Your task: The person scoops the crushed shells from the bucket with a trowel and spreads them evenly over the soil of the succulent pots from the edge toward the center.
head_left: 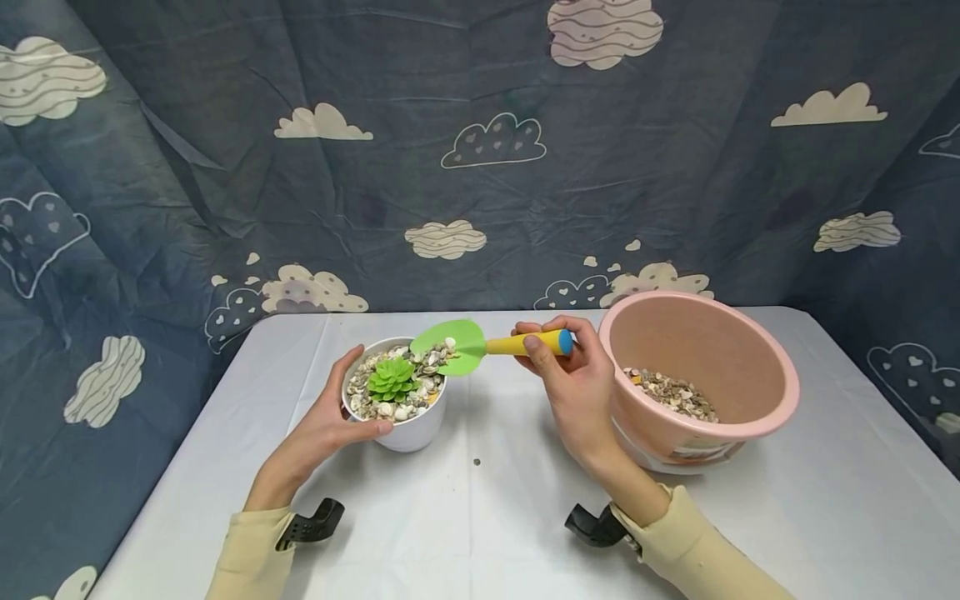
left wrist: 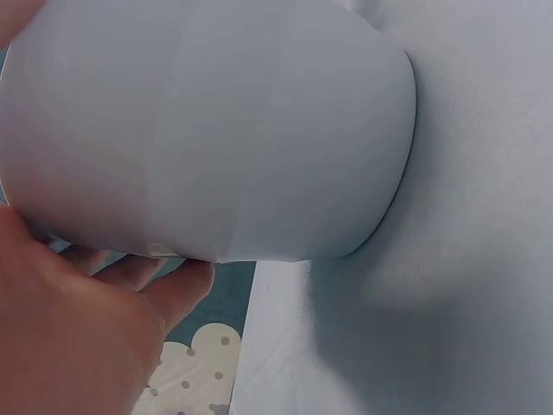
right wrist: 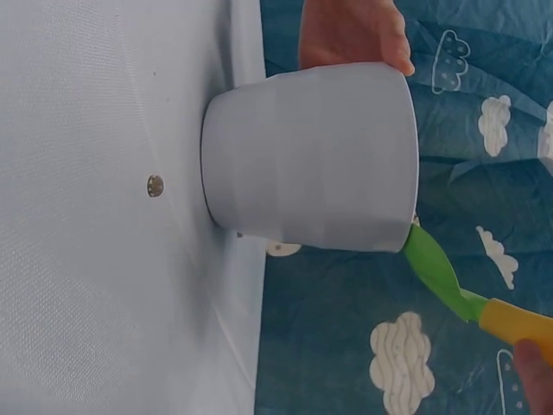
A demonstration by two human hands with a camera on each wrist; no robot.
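Observation:
A white pot (head_left: pixel 411 433) stands on the table, filled with pebbles (head_left: pixel 367 403) around a green succulent (head_left: pixel 392 380). My left hand (head_left: pixel 321 433) grips the pot from its left side, thumb at the near rim and fingers around the far side. In my right hand (head_left: pixel 581 387) is a toy trowel by its yellow handle (head_left: pixel 513 344). Its green blade (head_left: pixel 467 343) lies over the pot's right rim with some pebbles on it. In the right wrist view the blade (right wrist: pixel 435 270) meets the edge of the pot (right wrist: pixel 311 156).
A large pink tub (head_left: pixel 705 325) with pebbles (head_left: pixel 671 395) at its bottom stands to the right, beside my right hand. One loose pebble (head_left: pixel 477 462) lies on the white tablecloth (head_left: pixel 420 525). Behind the table hangs a dark cloth (head_left: pixel 420 192) with cloud prints.

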